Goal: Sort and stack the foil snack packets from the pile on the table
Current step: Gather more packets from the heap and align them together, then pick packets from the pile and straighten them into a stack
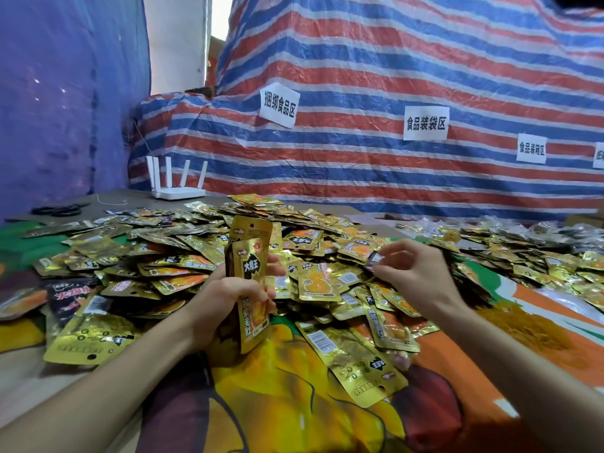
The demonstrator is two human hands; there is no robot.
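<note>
Your left hand grips a stack of gold foil packets, held upright at the near side of the pile, printed faces toward you, fingers wrapped round its lower half. Your right hand reaches into the pile just right of the stack, fingers curled, fingertips pinching the corner of 1 dark packet that sits among the gold ones. Loose gold packets spread from the left edge of the view to the right, overlapping at every angle, some face up, some showing barcodes. 1 large gold packet lies flat between your forearms, nearer the right one. A black packet with red lettering sits at the pile's left fringe. Under it all, a tablecloth printed in orange, yellow and green shows through. At the far left a white router stands with 5 antennas raised. Behind it rises a red, white and blue striped tarp carrying 3 white paper signs with black characters, and a 4th is cut off at the right edge.
</note>
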